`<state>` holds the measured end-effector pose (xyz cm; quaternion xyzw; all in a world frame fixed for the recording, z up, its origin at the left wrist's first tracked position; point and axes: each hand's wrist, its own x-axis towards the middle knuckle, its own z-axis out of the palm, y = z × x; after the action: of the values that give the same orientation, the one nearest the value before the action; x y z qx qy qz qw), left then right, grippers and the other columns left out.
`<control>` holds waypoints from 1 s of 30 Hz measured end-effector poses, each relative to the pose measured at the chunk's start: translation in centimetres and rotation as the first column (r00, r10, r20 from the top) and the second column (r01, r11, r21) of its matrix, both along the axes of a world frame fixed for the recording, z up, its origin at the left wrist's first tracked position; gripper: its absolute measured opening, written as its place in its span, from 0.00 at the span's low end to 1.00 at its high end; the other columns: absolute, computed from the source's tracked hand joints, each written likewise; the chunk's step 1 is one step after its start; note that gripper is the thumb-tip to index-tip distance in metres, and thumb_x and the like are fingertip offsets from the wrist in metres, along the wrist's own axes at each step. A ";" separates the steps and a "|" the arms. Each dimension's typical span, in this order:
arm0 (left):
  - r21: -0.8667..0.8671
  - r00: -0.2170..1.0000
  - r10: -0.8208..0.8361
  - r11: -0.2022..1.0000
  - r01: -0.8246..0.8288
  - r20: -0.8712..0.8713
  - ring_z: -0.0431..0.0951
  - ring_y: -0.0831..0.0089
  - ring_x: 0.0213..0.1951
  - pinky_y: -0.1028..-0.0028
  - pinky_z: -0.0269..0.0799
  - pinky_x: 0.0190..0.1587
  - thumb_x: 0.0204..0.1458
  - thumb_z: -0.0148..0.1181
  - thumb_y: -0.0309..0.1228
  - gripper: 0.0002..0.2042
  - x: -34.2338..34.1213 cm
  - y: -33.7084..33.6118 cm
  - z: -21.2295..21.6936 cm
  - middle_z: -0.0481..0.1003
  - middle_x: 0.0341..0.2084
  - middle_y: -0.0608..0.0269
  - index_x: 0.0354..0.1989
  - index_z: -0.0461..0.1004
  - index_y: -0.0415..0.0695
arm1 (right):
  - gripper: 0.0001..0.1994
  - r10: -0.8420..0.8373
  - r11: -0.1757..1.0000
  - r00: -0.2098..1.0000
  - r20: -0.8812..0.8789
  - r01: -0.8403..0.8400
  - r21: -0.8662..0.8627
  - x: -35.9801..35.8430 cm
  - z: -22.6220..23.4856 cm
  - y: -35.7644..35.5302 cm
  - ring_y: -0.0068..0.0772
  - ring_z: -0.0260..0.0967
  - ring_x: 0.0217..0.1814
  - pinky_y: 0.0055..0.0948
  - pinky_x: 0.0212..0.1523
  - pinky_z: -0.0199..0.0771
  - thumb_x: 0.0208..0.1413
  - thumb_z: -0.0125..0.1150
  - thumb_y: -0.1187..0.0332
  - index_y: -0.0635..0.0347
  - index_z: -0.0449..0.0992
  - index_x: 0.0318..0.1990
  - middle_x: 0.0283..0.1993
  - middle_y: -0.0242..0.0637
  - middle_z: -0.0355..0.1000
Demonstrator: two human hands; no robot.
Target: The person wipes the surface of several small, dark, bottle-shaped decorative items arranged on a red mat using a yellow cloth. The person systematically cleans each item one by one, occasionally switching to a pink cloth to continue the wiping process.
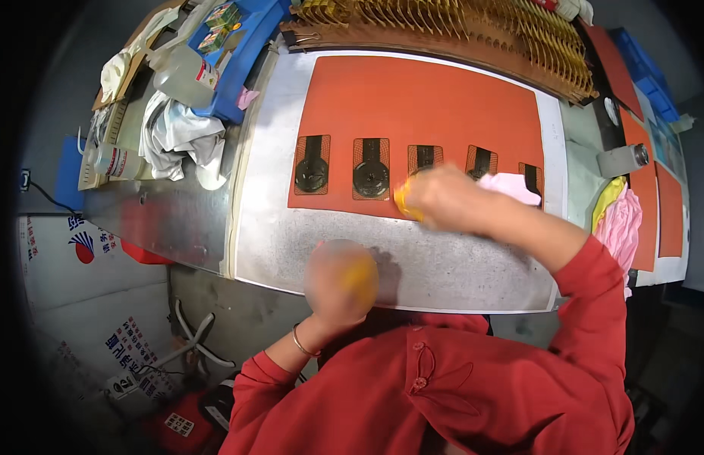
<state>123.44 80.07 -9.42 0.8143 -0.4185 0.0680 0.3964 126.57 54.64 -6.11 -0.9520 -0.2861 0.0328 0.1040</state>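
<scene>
My left hand (338, 292) is raised above the table's near edge. Its fingers are curled, and motion smears them. A pale rounded blur and a patch of yellow show at this hand, too smeared to name. My right hand (445, 199) is closed over the near edge of an orange-red sheet (420, 98), with yellow at its fingertips. What it holds, if anything, I cannot make out. Along the sheet lies a row of dark keyhole-shaped pieces with mesh panels, such as the one second from left (371, 168). My right hand partly covers the middle ones. A pink cloth (511, 187) lies beyond my right wrist.
A rack of curved yellow pieces (443, 26) spans the back. At left are a blue bin (246, 68), a translucent jug (183, 76) and a white cloth (181, 136). A grey bottle (623, 160), pink cloths (620, 224) and more orange sheets (668, 212) are at right.
</scene>
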 end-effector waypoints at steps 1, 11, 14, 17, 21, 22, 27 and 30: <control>-0.024 1.000 -0.010 1.000 0.009 -0.019 0.75 0.63 0.46 0.54 0.46 0.62 0.38 0.59 0.21 0.15 0.1 -0.1 0.0 0.73 0.42 0.59 0.39 0.73 0.43 | 0.03 0.112 0.992 0.993 0.022 -0.111 -0.059 -2.4 -0.4 0.5 0.38 0.71 0.27 0.39 0.23 0.71 0.41 0.57 0.71 0.58 0.72 0.26 0.22 0.38 0.68; -0.070 0.991 -0.098 0.993 0.092 -0.086 0.73 0.63 0.49 0.58 0.52 0.59 0.39 0.60 0.23 0.15 0.3 0.2 0.2 0.72 0.44 0.60 0.40 0.73 0.44 | 0.02 -0.698 0.632 0.713 -0.071 0.659 0.407 -13.4 7.7 -7.9 0.30 0.70 0.24 0.26 0.26 0.67 0.49 0.59 0.77 0.65 0.72 0.29 0.24 0.39 0.72; -0.056 0.993 -0.103 0.993 0.100 -0.054 0.73 0.62 0.47 0.59 0.55 0.57 0.39 0.60 0.23 0.16 0.3 0.0 0.2 0.72 0.44 0.59 0.40 0.72 0.43 | 0.02 -0.770 0.466 0.586 -0.253 0.787 0.403 -15.1 8.0 -8.6 0.29 0.69 0.24 0.25 0.27 0.68 0.49 0.59 0.77 0.66 0.73 0.30 0.26 0.39 0.72; -0.038 0.995 -0.097 0.995 0.095 -0.039 0.73 0.62 0.46 0.59 0.57 0.55 0.39 0.60 0.22 0.16 0.4 -0.3 0.3 0.72 0.43 0.59 0.40 0.72 0.43 | 0.03 -0.726 0.444 0.627 -0.284 0.742 0.501 -14.9 5.5 -7.9 0.26 0.68 0.24 0.24 0.28 0.68 0.49 0.59 0.77 0.66 0.73 0.31 0.26 0.37 0.73; -0.015 0.997 -0.075 0.997 0.075 -0.021 0.73 0.62 0.46 0.61 0.60 0.51 0.37 0.60 0.21 0.16 0.4 -0.5 0.5 0.72 0.43 0.58 0.39 0.72 0.43 | 0.05 -0.475 0.801 0.879 -0.049 0.454 0.391 -11.0 2.9 -5.2 0.39 0.71 0.27 0.32 0.28 0.71 0.48 0.59 0.70 0.60 0.75 0.31 0.26 0.39 0.72; -0.026 0.997 -0.071 0.997 0.070 -0.021 0.73 0.62 0.46 0.62 0.61 0.50 0.37 0.60 0.20 0.16 0.5 -0.5 0.3 0.72 0.43 0.58 0.39 0.72 0.42 | 0.06 -0.424 0.857 0.906 0.001 0.401 0.325 -9.8 2.3 -4.5 0.42 0.71 0.27 0.35 0.28 0.71 0.48 0.59 0.68 0.59 0.76 0.31 0.26 0.40 0.72; -0.024 0.999 -0.053 0.998 0.053 0.008 0.74 0.61 0.45 0.65 0.63 0.45 0.35 0.61 0.19 0.17 0.5 -0.7 0.4 0.73 0.42 0.58 0.38 0.72 0.41 | 0.05 -0.271 0.930 0.963 0.007 0.260 0.260 -4.5 -0.3 -2.7 0.42 0.72 0.28 0.40 0.27 0.70 0.48 0.57 0.68 0.58 0.75 0.30 0.26 0.40 0.72; -0.029 0.998 -0.043 0.999 0.044 0.034 0.75 0.61 0.44 0.65 0.64 0.45 0.34 0.61 0.19 0.17 0.4 -0.9 0.2 0.73 0.42 0.58 0.38 0.72 0.41 | 0.04 -0.251 0.955 0.968 0.022 0.244 0.166 -2.3 -1.2 -2.8 0.43 0.70 0.27 0.40 0.26 0.69 0.48 0.58 0.68 0.58 0.74 0.30 0.25 0.40 0.71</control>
<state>123.83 79.18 -9.25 0.7978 -0.4419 0.0791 0.4026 124.24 51.81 -7.36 -0.9691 -0.1687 -0.0242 0.1784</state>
